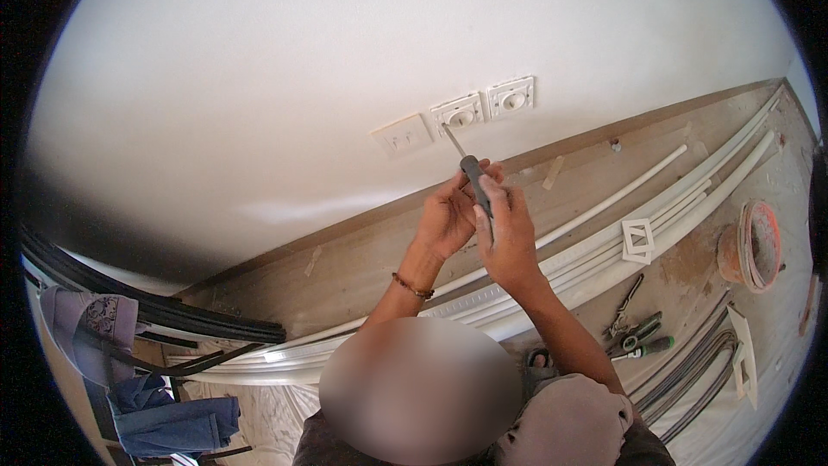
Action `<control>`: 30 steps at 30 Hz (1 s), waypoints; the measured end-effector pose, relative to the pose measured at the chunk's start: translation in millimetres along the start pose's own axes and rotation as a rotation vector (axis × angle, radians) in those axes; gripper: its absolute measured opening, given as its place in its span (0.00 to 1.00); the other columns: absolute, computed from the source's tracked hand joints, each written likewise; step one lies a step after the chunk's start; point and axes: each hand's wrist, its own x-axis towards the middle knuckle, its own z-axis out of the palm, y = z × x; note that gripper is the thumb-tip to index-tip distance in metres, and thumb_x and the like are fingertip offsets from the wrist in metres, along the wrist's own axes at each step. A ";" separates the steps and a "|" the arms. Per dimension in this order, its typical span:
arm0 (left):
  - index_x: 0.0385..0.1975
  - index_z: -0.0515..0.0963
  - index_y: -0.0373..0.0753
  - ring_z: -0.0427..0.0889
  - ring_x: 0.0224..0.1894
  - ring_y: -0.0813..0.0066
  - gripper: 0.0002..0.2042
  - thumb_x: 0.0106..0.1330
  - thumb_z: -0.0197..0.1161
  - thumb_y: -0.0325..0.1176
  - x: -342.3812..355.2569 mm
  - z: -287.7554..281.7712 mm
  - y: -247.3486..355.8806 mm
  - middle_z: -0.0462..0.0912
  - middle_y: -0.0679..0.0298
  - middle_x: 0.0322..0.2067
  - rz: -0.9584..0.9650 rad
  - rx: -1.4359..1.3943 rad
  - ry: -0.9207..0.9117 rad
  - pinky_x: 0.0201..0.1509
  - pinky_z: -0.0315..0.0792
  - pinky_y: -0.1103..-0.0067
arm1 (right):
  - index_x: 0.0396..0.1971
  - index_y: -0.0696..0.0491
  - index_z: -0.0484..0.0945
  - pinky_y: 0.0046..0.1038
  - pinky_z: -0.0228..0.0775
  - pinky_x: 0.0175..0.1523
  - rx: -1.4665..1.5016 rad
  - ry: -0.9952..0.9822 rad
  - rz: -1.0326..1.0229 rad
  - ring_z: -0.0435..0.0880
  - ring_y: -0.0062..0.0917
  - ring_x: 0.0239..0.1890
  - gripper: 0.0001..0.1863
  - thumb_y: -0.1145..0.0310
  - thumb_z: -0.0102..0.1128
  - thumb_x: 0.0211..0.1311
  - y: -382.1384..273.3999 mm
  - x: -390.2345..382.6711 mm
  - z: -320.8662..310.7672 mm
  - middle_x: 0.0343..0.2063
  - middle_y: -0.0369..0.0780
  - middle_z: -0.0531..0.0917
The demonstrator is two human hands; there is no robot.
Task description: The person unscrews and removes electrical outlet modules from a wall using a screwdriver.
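A screwdriver (473,174) with a dark grey handle slants up to the wall, its thin tip touching the lower left of the middle socket (464,117). My right hand (511,237) is closed round the handle. Against the handle's other side, my left hand (448,217) has its fingers curled, with some of them hidden behind it. A beaded bracelet circles my left wrist. The middle socket and the right socket (513,101) show bare white inserts without outer frames. To their left sits a flat white cover plate (402,135).
Long white plastic trunking (569,272) lies along the floor by the wall. White frames (637,242), pliers (627,306), a green-ended tool (659,344), dark cables (690,380) and a reddish bucket (749,246) lie right. Blue cloth (172,421) and black strips (172,302) are left.
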 end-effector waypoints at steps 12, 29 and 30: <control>0.55 0.71 0.36 0.77 0.50 0.69 0.23 0.72 0.56 0.50 1.8 -12.5 -2.5 0.79 0.61 0.44 0.097 0.169 0.005 0.57 0.73 0.72 | 0.61 0.49 0.70 0.45 0.67 0.56 0.181 0.083 0.011 0.71 0.51 0.54 0.26 0.70 0.59 0.61 -5.6 2.9 -4.4 0.53 0.54 0.69; 0.55 0.72 0.35 0.79 0.50 0.65 0.18 0.74 0.51 0.40 6.5 -15.9 -2.5 0.80 0.57 0.49 0.048 0.091 0.057 0.60 0.71 0.68 | 0.58 0.51 0.72 0.45 0.66 0.58 0.103 0.006 0.016 0.69 0.51 0.57 0.25 0.75 0.60 0.58 1.6 4.7 -7.2 0.54 0.52 0.69; 0.55 0.72 0.35 0.78 0.50 0.64 0.18 0.74 0.50 0.40 6.3 -20.0 -2.2 0.79 0.57 0.49 0.021 0.069 0.075 0.60 0.71 0.67 | 0.56 0.51 0.74 0.45 0.67 0.58 0.021 0.015 -0.044 0.69 0.51 0.56 0.24 0.77 0.60 0.56 1.1 4.4 -5.3 0.54 0.52 0.69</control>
